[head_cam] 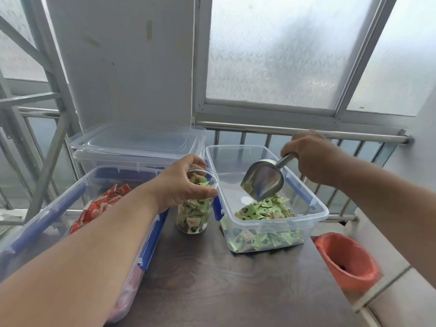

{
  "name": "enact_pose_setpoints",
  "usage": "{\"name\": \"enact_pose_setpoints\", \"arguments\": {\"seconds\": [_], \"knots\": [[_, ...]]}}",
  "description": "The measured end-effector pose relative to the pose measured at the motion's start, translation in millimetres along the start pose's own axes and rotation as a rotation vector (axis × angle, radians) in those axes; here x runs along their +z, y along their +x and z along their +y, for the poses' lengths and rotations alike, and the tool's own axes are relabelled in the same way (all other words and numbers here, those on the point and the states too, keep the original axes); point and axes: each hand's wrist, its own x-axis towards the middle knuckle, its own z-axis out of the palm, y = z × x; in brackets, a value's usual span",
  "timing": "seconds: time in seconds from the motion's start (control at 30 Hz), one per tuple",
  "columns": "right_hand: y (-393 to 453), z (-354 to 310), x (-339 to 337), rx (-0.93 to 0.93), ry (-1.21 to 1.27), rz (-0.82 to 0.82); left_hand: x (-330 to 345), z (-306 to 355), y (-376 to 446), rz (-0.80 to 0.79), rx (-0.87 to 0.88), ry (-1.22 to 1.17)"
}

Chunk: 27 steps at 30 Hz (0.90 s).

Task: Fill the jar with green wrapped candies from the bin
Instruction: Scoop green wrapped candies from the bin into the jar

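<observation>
Beside the bin (pixel 266 223), her left hand (pixel 186 182) grips the light, slippery jar (pixel 194 208) near its rim; right hand (pixel 311 156) clasps the scoop (pixel 264 180) handle.

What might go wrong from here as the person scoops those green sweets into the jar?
1. The metal scoop looks about as wide as the jar mouth, so candies may spill onto the table.
2. The jar already looks nearly full, and the left hand partly covers its rim, so sweets could bounce off.
3. The jar stands between two bins; spilled green candies could land among the red ones.
</observation>
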Motion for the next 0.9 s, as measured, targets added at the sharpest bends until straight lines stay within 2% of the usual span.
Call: {"name": "enact_pose_setpoints", "arguments": {"seconds": [0.27, 0.33, 0.53, 0.63, 0.8, 0.9], "knots": [[-8, -18, 2, 0.208, -0.056, -0.277, 1, 1, 0, 0.013, 0.005, 0.015], [-9, -20, 7, 0.231, -0.065, -0.299, 2, 1, 0, 0.015, 0.008, 0.014], [-8, -18, 17, 0.267, -0.12, -0.2, -1, -3, 2, 0.013, 0.012, 0.012], [-3, -18, 15, 0.262, -0.109, -0.254, -1, -4, 3, 0.01, 0.008, 0.01], [1, -26, 26, 0.273, 0.028, -0.448, 0, -3, 3, 0.008, 0.013, 0.001], [0, -30, 41, 0.298, 0.135, -0.449, 0, -4, 5, 0.009, 0.007, 0.005]]}}
